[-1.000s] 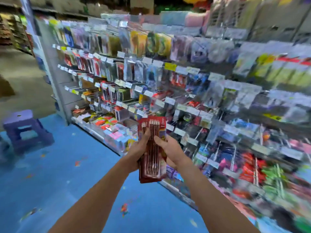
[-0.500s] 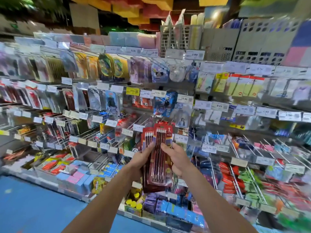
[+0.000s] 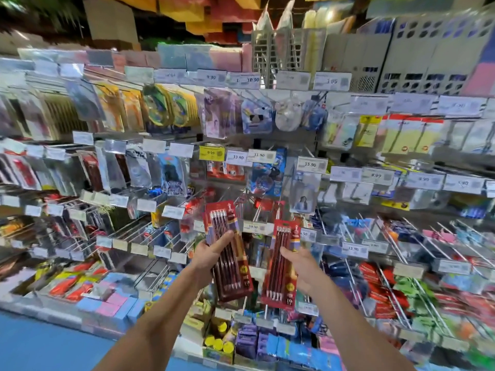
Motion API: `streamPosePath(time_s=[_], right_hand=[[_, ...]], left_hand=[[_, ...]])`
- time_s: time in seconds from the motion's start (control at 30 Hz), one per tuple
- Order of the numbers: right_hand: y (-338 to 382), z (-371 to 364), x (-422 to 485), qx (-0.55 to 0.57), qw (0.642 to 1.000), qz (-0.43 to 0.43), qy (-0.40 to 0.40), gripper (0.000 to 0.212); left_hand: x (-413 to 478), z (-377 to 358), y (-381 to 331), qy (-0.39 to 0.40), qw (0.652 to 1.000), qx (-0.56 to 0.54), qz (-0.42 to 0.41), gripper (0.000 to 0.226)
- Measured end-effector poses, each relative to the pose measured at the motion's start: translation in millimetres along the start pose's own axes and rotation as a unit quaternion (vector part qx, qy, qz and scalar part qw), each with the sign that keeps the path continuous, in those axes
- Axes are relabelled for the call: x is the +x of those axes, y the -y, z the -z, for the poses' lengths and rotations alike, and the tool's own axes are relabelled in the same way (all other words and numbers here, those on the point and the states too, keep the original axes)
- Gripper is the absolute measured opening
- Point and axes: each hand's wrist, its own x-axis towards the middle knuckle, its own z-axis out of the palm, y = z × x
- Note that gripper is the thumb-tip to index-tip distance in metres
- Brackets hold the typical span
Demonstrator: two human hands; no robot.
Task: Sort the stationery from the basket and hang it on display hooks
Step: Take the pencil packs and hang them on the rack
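Observation:
Two red blister packs of dark pencils are held up in front of a stationery display wall. My left hand (image 3: 211,254) grips the left pencil pack (image 3: 230,253), thumb across its front, the pack leaning a little to the left. My right hand (image 3: 301,269) holds the right pencil pack (image 3: 280,266) from its right side, nearly upright. The two packs are apart, with a gap between them. Behind them, bare metal display hooks (image 3: 257,210) stick out with a price tag reading 18.90 (image 3: 253,226). The basket is not in view.
The wall is packed with rows of hooks (image 3: 139,231) carrying packaged stationery and price tags. Bins of erasers and small boxes (image 3: 112,303) line the bottom shelf. Grey perforated organisers (image 3: 417,62) stand on top. Blue floor (image 3: 40,346) shows at lower left.
The view has swung right and closer to the display wall. The packs, held together as one stack before, are now split, one in each hand.

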Motion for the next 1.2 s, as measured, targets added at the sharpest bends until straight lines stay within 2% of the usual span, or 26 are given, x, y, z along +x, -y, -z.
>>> streamPosePath(time_s=[0.07,0.1,0.2,0.3,0.37,0.53,0.63,0.73,0.83,0.9,0.97,1.1,1.17,1.2], right_hand=[[-16.5,11.2,18.3,-0.025,1.0,-0.01,-0.009,0.092],[-24.7,16.4,26.9,-0.032,0.999,-0.012,-0.011,0.092],[-48.5,22.2,53.0,-0.089,0.995,-0.041,-0.027,0.086],[-63.6,24.2,73.1,-0.119,0.992,-0.04,-0.025,0.076],[-67.7,24.6,77.4,-0.125,0.99,-0.06,-0.034,0.082],[-64.5,23.2,61.7,-0.128,0.986,-0.07,-0.078,0.08],[-68.4,22.7,45.0,-0.115,0.984,-0.082,-0.112,0.086],[-84.7,28.9,33.0,-0.108,0.978,-0.098,-0.148,0.092],[-104.4,38.3,27.7,-0.098,0.973,-0.093,-0.186,0.095],[-121.1,48.1,32.2,-0.088,0.971,-0.078,-0.21,0.084],[-152.6,59.7,41.3,-0.082,0.971,-0.061,-0.214,0.061],[-229.6,81.8,62.7,-0.048,0.968,-0.013,-0.245,0.066],[-268.3,94.5,81.4,-0.059,0.967,0.01,-0.247,0.052],[-283.8,98.6,91.2,-0.05,0.968,0.024,-0.245,0.041]], left_hand=[[8.5,4.0,-4.5,0.02,0.999,-0.043,0.011,0.083],[16.9,7.3,-4.5,0.023,0.998,-0.058,0.017,0.082],[38.9,13.6,-5.9,0.029,0.998,-0.051,0.034,0.099],[59.9,17.1,-6.9,0.038,0.997,-0.057,0.021,0.097],[72.4,18.9,-7.4,0.056,0.997,-0.045,0.02,0.101],[94.6,21.4,0.9,0.109,0.994,0.0,0.01,0.102],[102.8,14.9,13.3,0.161,0.987,0.01,0.026,0.087],[105.0,8.2,28.3,0.205,0.976,0.026,0.067,0.086],[107.3,-0.1,44.1,0.251,0.965,0.04,0.063,0.077],[113.6,-7.5,60.9,0.279,0.957,0.05,0.06,0.069],[121.5,-15.4,87.7,0.294,0.952,0.064,0.054,0.07],[150.1,-25.9,167.7,0.31,0.946,0.076,0.055,0.068],[170.2,-21.4,211.7,0.341,0.934,0.097,0.049,0.068],[182.7,-19.2,232.5,0.368,0.922,0.114,0.033,0.075]])
